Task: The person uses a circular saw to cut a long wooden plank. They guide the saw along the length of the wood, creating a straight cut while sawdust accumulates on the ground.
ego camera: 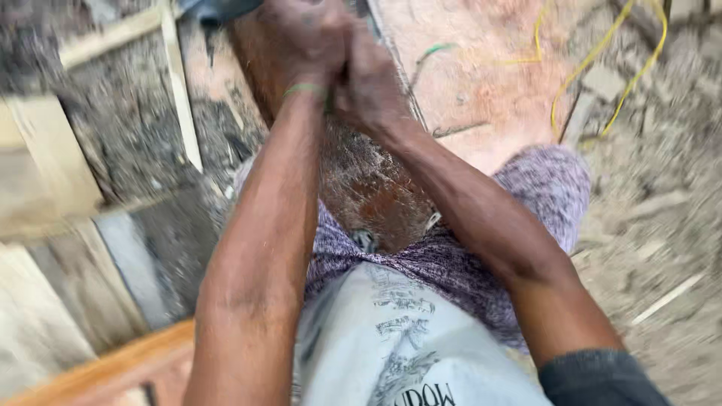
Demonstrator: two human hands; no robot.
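Note:
My left hand (pixel 301 37) and my right hand (pixel 372 83) are clenched side by side at the top of the view, arms stretched forward. Both close around a dark handle (pixel 340 79), of which only a sliver shows between them. A dark grey object (pixel 218 7) sticks out past my left hand at the top edge. A thin green band (pixel 304 90) circles my left wrist. Below the hands lies a reddish-brown wooden board (pixel 368 188) dusted with pale sawdust, running under my arms toward my body. The picture is blurred by motion.
Pale wooden slats (pixel 180 90) and planks (pixel 45 165) lie on the left. A yellow cable (pixel 594 60) loops over a pinkish board (pixel 489 83) and rubble at the upper right. Dusty, debris-strewn ground (pixel 662 225) is on the right. An orange wooden edge (pixel 113 365) is at the bottom left.

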